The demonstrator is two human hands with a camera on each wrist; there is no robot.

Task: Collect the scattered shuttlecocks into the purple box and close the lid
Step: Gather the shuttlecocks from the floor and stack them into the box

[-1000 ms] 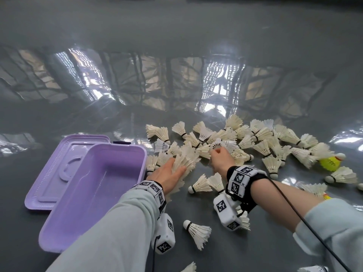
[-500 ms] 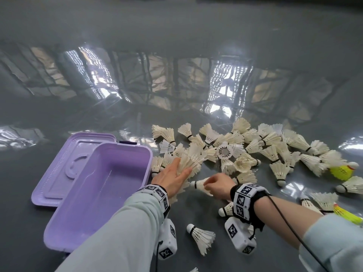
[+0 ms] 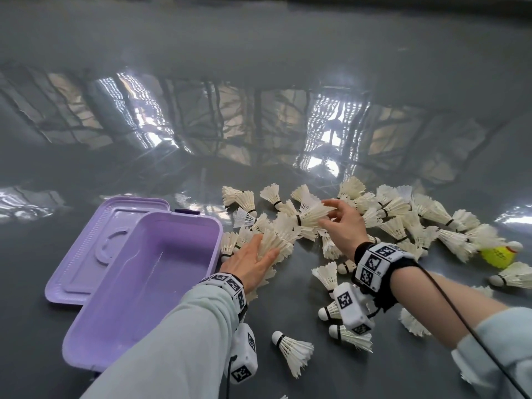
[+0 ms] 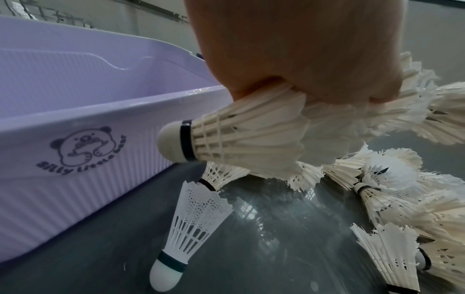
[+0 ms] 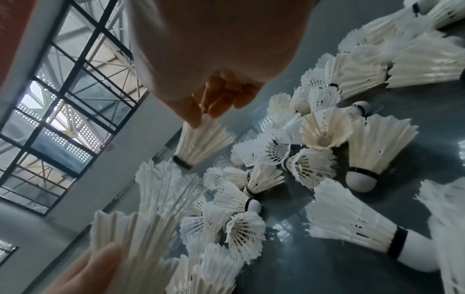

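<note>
The purple box stands open and holds nothing, its lid laid back to the left. My left hand grips a nested bunch of white shuttlecocks just right of the box; in the left wrist view that hand closes over the bunch beside the box wall. My right hand pinches one shuttlecock by its feather skirt, cork end pointing at the bunch. The right wrist view shows the fingers on that shuttlecock.
Several white shuttlecocks lie scattered over the glossy grey floor to the right of the box and near my wrists. A yellow shuttlecock lies at the far right. A white plastic one stands close to the box wall.
My right hand has lifted a shuttlecock off the floor and carried it up and away, toward the top of the bunch. The left hand has kept its hold beside the box.
</note>
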